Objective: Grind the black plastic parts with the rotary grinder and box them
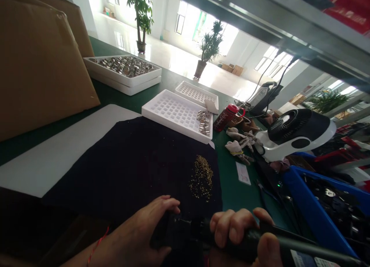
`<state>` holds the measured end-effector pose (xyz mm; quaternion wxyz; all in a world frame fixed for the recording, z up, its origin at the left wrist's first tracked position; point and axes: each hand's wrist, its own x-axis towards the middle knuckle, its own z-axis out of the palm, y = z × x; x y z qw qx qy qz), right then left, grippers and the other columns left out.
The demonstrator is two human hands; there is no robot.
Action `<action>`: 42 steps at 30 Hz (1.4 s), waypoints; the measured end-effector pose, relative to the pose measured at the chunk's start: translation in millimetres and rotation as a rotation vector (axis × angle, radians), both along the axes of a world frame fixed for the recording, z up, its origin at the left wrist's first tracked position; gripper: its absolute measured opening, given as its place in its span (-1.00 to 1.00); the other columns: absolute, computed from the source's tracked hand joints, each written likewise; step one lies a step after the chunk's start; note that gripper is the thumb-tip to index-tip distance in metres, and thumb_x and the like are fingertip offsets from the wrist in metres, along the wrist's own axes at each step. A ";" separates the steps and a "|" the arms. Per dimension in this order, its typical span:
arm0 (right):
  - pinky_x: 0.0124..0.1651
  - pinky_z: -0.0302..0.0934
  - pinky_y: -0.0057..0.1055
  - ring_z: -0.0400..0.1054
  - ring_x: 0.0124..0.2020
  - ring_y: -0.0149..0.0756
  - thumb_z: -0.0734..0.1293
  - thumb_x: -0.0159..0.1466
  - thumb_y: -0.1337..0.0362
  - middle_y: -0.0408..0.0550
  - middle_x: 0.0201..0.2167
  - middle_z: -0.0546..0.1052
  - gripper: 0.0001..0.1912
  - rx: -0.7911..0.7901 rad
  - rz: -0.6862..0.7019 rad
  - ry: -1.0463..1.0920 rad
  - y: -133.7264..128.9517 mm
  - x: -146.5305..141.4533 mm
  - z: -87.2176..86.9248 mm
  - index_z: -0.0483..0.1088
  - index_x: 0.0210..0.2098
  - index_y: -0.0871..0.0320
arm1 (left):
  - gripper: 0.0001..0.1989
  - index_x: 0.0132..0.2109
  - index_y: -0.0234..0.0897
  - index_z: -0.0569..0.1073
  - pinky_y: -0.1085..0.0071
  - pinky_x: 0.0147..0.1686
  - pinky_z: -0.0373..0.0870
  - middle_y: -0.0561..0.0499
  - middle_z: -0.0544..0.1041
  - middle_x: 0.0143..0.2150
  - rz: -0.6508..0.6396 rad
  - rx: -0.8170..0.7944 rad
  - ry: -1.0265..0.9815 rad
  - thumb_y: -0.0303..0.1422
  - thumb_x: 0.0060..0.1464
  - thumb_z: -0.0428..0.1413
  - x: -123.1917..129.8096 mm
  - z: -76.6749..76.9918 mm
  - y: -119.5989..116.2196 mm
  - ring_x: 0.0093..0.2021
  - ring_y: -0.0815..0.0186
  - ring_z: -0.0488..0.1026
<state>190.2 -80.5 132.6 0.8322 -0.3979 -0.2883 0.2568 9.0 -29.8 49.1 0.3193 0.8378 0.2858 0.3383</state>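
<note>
Held black tool point(196, 230) in right hand point(239, 228), fingers curled round; had left hand point(144, 230) at tool front, fingers slightly spread, above black cloth point(124, 166).

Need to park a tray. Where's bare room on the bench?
Green mat shows bare between the cardboard box, the parts tray and the white grid tray. Crowded on the right: gloves, fan, blue bin.
</note>
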 end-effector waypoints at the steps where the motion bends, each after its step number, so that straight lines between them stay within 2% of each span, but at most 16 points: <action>1: -0.58 0.36 -0.44 0.27 -0.72 -0.43 0.52 0.34 -0.02 -0.35 -0.61 0.42 -0.74 -0.003 -0.004 0.001 1.4 -1.4 -0.4 0.55 -0.14 -0.01 | -0.08 0.36 0.04 0.18 0.30 0.24 0.63 0.07 0.66 0.11 -0.005 0.000 0.002 -0.55 -0.14 0.22 -0.5 -0.5 0.2 0.18 0.13 0.66; 5: -0.60 0.35 -0.46 0.24 -0.74 -0.45 0.52 0.33 0.00 -0.35 -0.62 0.41 -0.74 0.024 -0.035 0.001 7.4 -6.1 -1.7 0.56 -0.13 0.01 | -0.07 0.38 0.05 0.16 0.25 0.31 0.58 0.09 0.65 0.11 -0.022 -0.016 -0.002 -0.56 -0.13 0.23 -3.0 -2.6 1.0 0.20 0.13 0.64; 11: -0.62 0.31 -0.49 0.19 -0.75 -0.47 0.47 0.36 0.03 -0.37 -0.63 0.39 -0.76 0.047 -0.070 0.006 12.7 -9.5 -5.9 0.54 -0.14 0.04 | -0.02 0.39 0.08 0.15 0.26 0.30 0.59 0.09 0.64 0.13 -0.047 -0.068 -0.005 -0.56 -0.14 0.28 -1.5 -7.0 0.5 0.26 0.09 0.60; 19: -0.65 0.27 -0.51 0.16 -0.77 -0.47 0.43 0.38 0.07 -0.36 -0.63 0.37 -0.80 0.080 -0.104 0.010 14.7 -11.8 -8.5 0.55 -0.15 0.06 | 0.03 0.40 0.17 0.09 0.19 0.33 0.57 0.13 0.63 0.14 -0.052 -0.084 0.006 -0.57 -0.16 0.27 -1.8 -4.5 1.4 0.26 0.09 0.60; 30: -0.66 0.26 -0.50 0.15 -0.77 -0.47 0.43 0.38 0.09 -0.36 -0.63 0.36 -0.81 0.084 -0.087 -0.016 12.3 -15.2 -9.0 0.53 -0.15 0.06 | -0.05 0.44 0.08 0.17 0.19 0.41 0.45 0.09 0.60 0.15 -0.074 -0.130 -0.130 -0.52 -0.09 0.22 1.2 -26.4 -3.6 0.20 0.17 0.58; 42: -0.63 0.29 -0.51 0.19 -0.76 -0.48 0.48 0.35 0.09 -0.36 -0.64 0.39 -0.83 0.065 0.029 -0.066 20.1 -15.4 -2.2 0.51 -0.20 0.03 | -0.04 0.43 0.07 0.19 0.12 0.42 0.43 0.05 0.59 0.17 -0.091 -0.172 -0.088 -0.51 -0.11 0.24 -0.6 -32.2 -3.2 0.27 0.10 0.53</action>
